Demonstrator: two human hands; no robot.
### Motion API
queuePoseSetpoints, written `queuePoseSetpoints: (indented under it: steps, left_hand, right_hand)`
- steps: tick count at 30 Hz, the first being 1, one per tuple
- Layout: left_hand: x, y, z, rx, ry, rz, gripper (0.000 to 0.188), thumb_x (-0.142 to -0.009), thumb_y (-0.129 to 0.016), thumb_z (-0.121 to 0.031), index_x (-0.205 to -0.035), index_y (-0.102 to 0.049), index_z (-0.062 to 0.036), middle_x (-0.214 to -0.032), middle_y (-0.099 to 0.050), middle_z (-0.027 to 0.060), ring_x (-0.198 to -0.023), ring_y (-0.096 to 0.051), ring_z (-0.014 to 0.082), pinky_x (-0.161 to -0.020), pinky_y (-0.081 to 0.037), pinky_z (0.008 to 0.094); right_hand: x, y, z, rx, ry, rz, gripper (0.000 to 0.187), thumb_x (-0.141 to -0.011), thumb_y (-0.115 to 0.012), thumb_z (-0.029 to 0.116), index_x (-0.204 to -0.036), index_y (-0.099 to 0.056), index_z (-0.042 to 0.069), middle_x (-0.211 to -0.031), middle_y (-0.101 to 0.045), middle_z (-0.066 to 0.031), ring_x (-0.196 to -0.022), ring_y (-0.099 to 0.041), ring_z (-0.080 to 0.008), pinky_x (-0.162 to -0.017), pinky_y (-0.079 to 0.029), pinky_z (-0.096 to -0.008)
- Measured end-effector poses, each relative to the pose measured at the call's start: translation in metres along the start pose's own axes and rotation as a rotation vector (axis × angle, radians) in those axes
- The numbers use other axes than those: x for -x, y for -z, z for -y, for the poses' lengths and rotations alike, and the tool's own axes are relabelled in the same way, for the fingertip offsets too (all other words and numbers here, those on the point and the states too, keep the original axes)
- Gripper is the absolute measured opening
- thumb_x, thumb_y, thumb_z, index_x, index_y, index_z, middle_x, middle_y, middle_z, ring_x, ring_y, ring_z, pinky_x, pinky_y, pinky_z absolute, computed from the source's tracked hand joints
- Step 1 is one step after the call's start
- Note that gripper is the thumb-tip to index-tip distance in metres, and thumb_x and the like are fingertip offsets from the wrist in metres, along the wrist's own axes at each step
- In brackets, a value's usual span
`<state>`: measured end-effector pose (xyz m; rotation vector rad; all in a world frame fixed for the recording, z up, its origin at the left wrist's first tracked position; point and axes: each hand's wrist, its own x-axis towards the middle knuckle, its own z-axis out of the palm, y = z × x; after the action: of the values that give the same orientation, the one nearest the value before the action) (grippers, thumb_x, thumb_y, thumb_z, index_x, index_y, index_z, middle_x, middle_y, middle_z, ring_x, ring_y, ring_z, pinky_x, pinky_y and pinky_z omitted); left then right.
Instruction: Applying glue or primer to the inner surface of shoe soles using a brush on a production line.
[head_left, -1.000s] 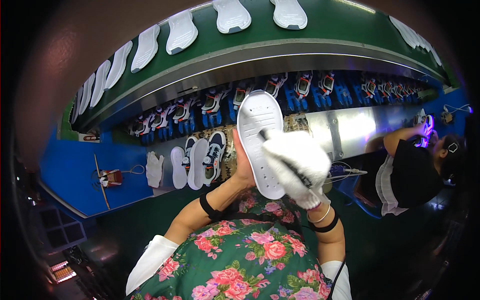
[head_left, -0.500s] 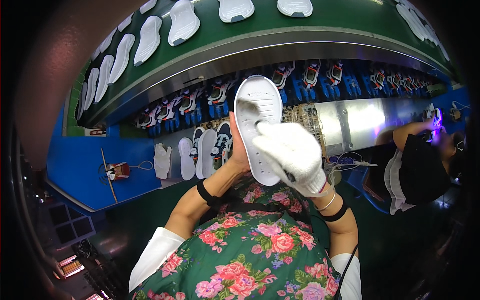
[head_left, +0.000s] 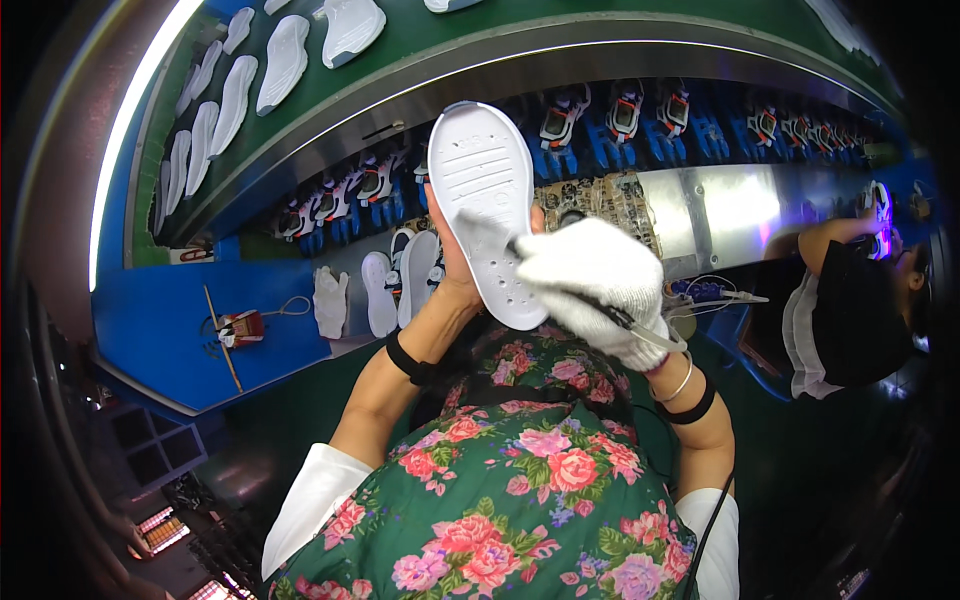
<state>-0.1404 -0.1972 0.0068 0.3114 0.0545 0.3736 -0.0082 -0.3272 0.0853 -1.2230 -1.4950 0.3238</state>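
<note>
Factory line ahead: curved green conveyor point(head_left: 420, 50) up top, carrying a row of loose white soles point(head_left: 285, 60), bending away toward the upper left. Below it, a blue rack level point(head_left: 640, 125) lined with finished sneakers point(head_left: 375, 180), toes pointing outward. Lower still, a steel work shelf point(head_left: 740, 210) with a patterned mat, and beside it a blue panel point(head_left: 180, 320) with a small red tool point(head_left: 240, 327) on a cord. Left hand point(head_left: 445, 265) raised, bare, wrist banded in black, closed around the edge of a white shoe sole point(head_left: 487, 205) from behind, thumb side hidden; sole held upright and slightly tilted, tread face toward the camera, heel end low, right in the middle of the view above the floral apron point(head_left: 520, 500). Right hand point(head_left: 590, 285) in a white knit glove, fist curled tightly on a thin dark-handled brush point(head_left: 610, 312), tip touching the lower half of the sole, handle sticking out toward the wrist. Both forearms bent upward, elbows tucked close to the body. More soles point(head_left: 400, 285) and a spare white glove point(head_left: 328, 300) resting on the shelf just left of the held sole. Another person in a black top point(head_left: 850, 320) at the right edge, arm reaching toward the rack. Free space tight: shelf edge just ahead of the hands, neighbour near on the right, dark floor open at lower left.
</note>
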Motion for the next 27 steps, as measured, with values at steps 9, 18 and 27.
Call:
queuePoseSetpoints:
  steps: [9,18,27]
  left_hand:
    - [-0.009,-0.015,-0.005,-0.156,-0.031,-0.181,0.103,-0.071,-0.031,-0.098,-0.095,-0.053,-0.0007,-0.074,-0.056,0.0114,-0.074,-0.056,0.0231,-0.058,-0.053,0.0364]
    - [-0.026,0.003,-0.020,-0.038,-0.023,-0.055,0.100,-0.078,-0.028,-0.093,-0.125,-0.052,-0.0081,-0.091,-0.059,0.0167,-0.070,-0.058,0.0277,-0.059,-0.050,0.0399]
    - [-0.039,0.012,-0.034,-0.102,0.130,0.039,0.105,-0.078,-0.023,-0.094,-0.136,-0.049,-0.0090,-0.090,-0.060,0.0215,-0.065,-0.063,0.0302,-0.057,-0.053,0.0395]
  right_hand:
    - [0.011,0.005,0.000,-0.023,0.057,0.014,0.032,-0.072,-0.079,0.006,-0.103,-0.075,0.011,-0.098,-0.073,-0.0090,-0.084,-0.070,-0.0272,-0.074,-0.057,-0.0359]
    - [0.018,0.007,-0.002,-0.069,0.071,0.061,0.030,-0.072,-0.079,0.003,-0.101,-0.074,0.007,-0.101,-0.073,-0.0115,-0.087,-0.071,-0.0276,-0.072,-0.056,-0.0352]
    - [0.021,0.004,-0.002,-0.200,0.095,0.188,0.027,-0.073,-0.079,0.004,-0.099,-0.074,0.009,-0.101,-0.074,-0.0103,-0.082,-0.070,-0.0264,-0.069,-0.056,-0.0355]
